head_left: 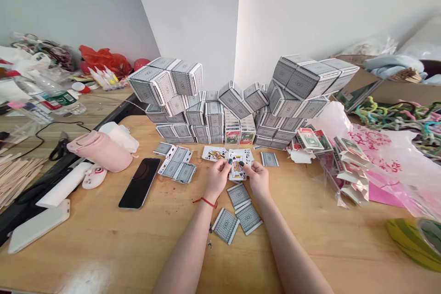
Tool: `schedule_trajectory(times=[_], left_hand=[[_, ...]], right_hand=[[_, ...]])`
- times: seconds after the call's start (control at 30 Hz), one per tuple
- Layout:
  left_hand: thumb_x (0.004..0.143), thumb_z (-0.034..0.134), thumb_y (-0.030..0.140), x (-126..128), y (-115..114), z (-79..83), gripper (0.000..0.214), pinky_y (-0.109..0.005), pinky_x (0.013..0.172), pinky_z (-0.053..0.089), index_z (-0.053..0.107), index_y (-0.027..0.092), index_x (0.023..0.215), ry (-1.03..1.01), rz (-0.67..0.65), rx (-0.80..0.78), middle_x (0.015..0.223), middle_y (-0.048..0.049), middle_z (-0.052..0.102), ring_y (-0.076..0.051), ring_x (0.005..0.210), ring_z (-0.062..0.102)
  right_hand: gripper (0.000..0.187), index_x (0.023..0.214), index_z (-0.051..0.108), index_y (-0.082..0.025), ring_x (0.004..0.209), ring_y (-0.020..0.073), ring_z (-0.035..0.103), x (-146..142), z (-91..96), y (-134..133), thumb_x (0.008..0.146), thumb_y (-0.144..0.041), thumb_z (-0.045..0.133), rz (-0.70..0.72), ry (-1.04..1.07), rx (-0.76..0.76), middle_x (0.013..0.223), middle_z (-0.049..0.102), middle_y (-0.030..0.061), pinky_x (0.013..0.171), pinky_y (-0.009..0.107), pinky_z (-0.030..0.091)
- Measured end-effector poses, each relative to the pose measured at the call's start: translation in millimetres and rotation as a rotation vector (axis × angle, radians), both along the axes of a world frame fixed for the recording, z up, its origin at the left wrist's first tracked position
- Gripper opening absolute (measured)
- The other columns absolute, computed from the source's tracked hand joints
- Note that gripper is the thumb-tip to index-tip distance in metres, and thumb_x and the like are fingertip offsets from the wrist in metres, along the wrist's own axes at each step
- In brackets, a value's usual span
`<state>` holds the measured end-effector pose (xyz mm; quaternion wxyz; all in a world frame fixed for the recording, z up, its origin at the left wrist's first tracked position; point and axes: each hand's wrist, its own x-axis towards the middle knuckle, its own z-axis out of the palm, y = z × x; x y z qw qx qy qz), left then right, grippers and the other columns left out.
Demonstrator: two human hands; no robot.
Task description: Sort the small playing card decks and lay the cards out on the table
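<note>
Both my hands meet at the table's middle over a face-up king playing card (236,168). My left hand (216,178), with a red string on the wrist, pinches the card's left edge. On the card's right edge, my right hand (257,177) has its fingers closed. More face-up cards (214,153) lie just behind the held one. Three face-down grey-backed cards (238,195) lie on the wood between my forearms. A structure of folded grey card boxes (213,115) is stacked behind, against the wall corner.
A black phone (139,183), a pink bottle (100,149) and a white case (38,226) lie to the left. Loose grey-backed cards (178,168) sit near the phone. Card packs (346,161) and a pink plastic bag (389,156) crowd the right. A green tape roll (415,239) sits at the right edge.
</note>
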<state>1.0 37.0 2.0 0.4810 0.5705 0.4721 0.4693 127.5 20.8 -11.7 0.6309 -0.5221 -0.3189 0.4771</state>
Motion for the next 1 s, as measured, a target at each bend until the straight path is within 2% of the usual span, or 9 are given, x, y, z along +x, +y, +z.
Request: schedule_trajectory(times=[0.27,0.43,0.6,0.8,1.0], left_hand=[[0.078,0.044,0.035,0.0,-1.5,-0.2,0.023,-0.019,0.049,0.030,0.043,0.017,0.065,0.164,0.022,0.081,0.053,0.0052,0.039,-0.008,0.049,0.037],[0.079,0.042,0.034,-0.6,-0.8,-2.4,0.022,-0.019,0.050,0.030,0.044,0.017,0.066,0.215,0.045,0.117,0.055,0.0043,0.041,-0.008,0.051,0.038],[0.080,0.042,0.033,-0.9,-0.8,-2.3,0.021,-0.019,0.051,0.031,0.046,0.017,0.068,0.235,0.086,0.121,0.057,0.0031,0.044,-0.009,0.053,0.041],[0.078,0.043,0.032,-2.6,0.8,0.3,0.020,-0.019,0.051,0.031,0.048,0.017,0.066,0.254,0.124,0.130,0.056,0.0030,0.045,-0.009,0.052,0.042],[0.079,0.043,0.034,-3.9,1.7,-3.0,0.024,-0.019,0.049,0.030,0.051,0.016,0.066,0.270,0.096,0.140,0.055,0.0023,0.047,-0.009,0.051,0.041]], right_hand=[[0.029,0.062,0.054,-0.015,0.048,0.0109,0.048,1.2,-3.7,0.8,0.058,-0.039,0.070,0.025,-0.011,0.003,0.055,0.058,-0.0005,0.047,0.023,0.039],[0.031,0.066,0.056,-0.015,0.050,0.0130,0.052,1.6,-5.1,2.3,0.059,-0.043,0.069,0.047,-0.040,-0.013,0.059,0.061,0.0013,0.049,0.025,0.042],[0.034,0.077,0.060,-0.015,0.063,0.0173,0.059,2.4,-1.1,2.4,0.065,-0.046,0.063,0.138,0.024,0.035,0.072,0.065,0.0051,0.060,0.029,0.047],[0.036,0.084,0.061,-0.016,0.073,0.0201,0.061,3.1,-1.9,3.9,0.066,-0.048,0.060,0.197,-0.006,0.042,0.084,0.067,0.0066,0.065,0.030,0.048],[0.037,0.087,0.061,-0.016,0.073,0.0196,0.061,5.0,-4.9,4.2,0.067,-0.047,0.059,0.154,-0.056,0.065,0.081,0.066,0.0061,0.069,0.032,0.048]])
